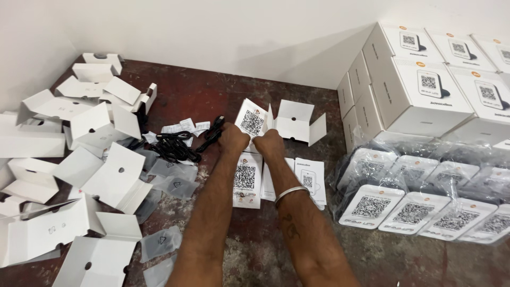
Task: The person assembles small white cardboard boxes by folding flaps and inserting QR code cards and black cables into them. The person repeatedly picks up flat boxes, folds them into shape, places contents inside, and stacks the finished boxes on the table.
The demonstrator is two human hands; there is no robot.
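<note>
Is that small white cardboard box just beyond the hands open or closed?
Open: the small white cardboard box has its flaps spread outward on both sides, showing its inside.

Both hands, left hand [234,139] and right hand [269,144], are pinching a small white card with a black square code and an orange dot [251,121]. More flat white cards [247,179] lie on the floor right under the wrists. Just behind sits an open white cardboard box [295,121]. Far right there's a stack of closed white boxes [419,90], with clear-bagged white devices [414,211] in front. On the left, a heap of unfolded white box inserts [79,159].
</note>
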